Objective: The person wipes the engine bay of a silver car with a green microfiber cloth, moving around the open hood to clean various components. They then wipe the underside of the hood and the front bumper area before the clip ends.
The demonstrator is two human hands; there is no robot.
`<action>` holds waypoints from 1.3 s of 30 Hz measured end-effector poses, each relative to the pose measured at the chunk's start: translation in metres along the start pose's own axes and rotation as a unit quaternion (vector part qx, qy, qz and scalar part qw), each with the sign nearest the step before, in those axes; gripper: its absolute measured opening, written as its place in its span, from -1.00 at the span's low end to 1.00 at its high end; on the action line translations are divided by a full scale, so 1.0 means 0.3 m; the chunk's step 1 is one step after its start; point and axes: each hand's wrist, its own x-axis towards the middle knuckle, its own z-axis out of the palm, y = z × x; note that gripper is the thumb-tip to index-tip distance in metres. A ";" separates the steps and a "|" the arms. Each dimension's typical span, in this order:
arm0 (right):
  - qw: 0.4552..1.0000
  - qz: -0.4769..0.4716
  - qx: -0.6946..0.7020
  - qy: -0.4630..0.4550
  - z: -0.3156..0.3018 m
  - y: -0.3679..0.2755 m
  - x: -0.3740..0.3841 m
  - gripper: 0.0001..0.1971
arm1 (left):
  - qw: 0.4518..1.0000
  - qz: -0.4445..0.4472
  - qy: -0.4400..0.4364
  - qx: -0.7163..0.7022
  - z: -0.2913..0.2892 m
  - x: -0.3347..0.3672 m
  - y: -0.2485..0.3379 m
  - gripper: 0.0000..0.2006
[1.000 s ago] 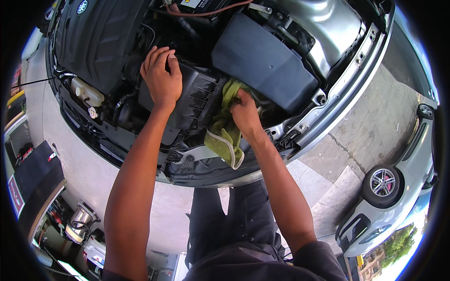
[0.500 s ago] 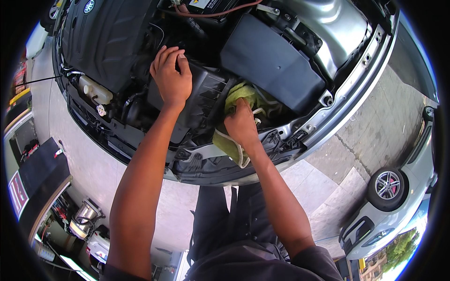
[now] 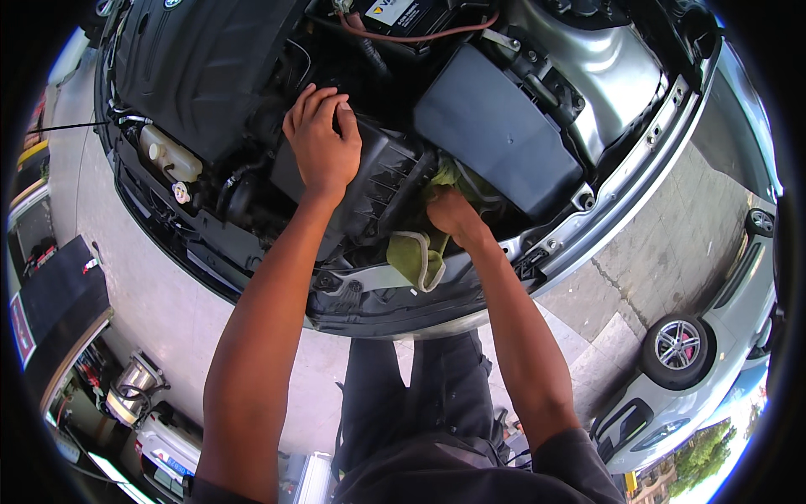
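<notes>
My left hand point(image 3: 324, 143) rests on top of a black ribbed plastic box point(image 3: 382, 181) in the engine bay, its fingers bent but apart and nothing in them. Down in the gap between that box and a smooth dark grey cover point(image 3: 499, 126), my right hand point(image 3: 453, 212) is closed on a green cloth point(image 3: 414, 259). One corner of the cloth, with a pale edge, hangs toward the front rail; another part bunches up beyond my knuckles. The fingertips of my right hand are hidden in the gap.
A car battery point(image 3: 403, 18) with a reddish cable point(image 3: 420, 37) sits at the far side. To the left are a large black engine cover point(image 3: 201, 76) and a whitish fluid tank point(image 3: 170, 157). The metal front rail point(image 3: 621, 189) curves along the right; a light-coloured car point(image 3: 714, 353) stands beyond.
My right hand has pushed deeper into the gap with the cloth, so less of the cloth shows. The left hand stays on the box. The whole view has shifted slightly.
</notes>
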 end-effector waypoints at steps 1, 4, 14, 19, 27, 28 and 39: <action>1.000 0.012 0.026 -0.002 0.004 0.001 -0.017 -0.66 | 1.000 0.004 0.008 -0.001 0.001 0.001 -0.001 -0.82; 0.993 -0.031 0.116 0.007 0.000 0.002 -0.067 -0.65 | 1.000 -0.003 -0.002 0.003 0.002 -0.003 -0.002 -0.81; 0.989 -0.134 -0.041 0.053 -0.072 -0.007 -0.131 -0.65 | 1.000 -0.004 -0.008 -0.004 -0.001 0.001 0.000 -0.81; 0.986 -0.155 -0.026 0.065 -0.025 -0.033 -0.154 -0.64 | 1.000 0.014 0.000 -0.007 0.002 0.005 -0.005 -0.81; 0.959 -0.205 -0.168 0.101 0.022 0.014 -0.165 -0.66 | 1.000 0.015 0.007 -0.010 0.005 0.001 -0.008 -0.82; 0.956 -0.220 -0.166 0.102 0.029 0.025 -0.156 -0.66 | 1.000 0.015 0.008 -0.010 0.004 -0.001 -0.008 -0.82; 0.958 -0.051 -0.231 -0.159 -0.028 0.006 -0.017 -0.63 | 1.000 0.000 -0.010 0.009 0.002 0.002 -0.005 -0.82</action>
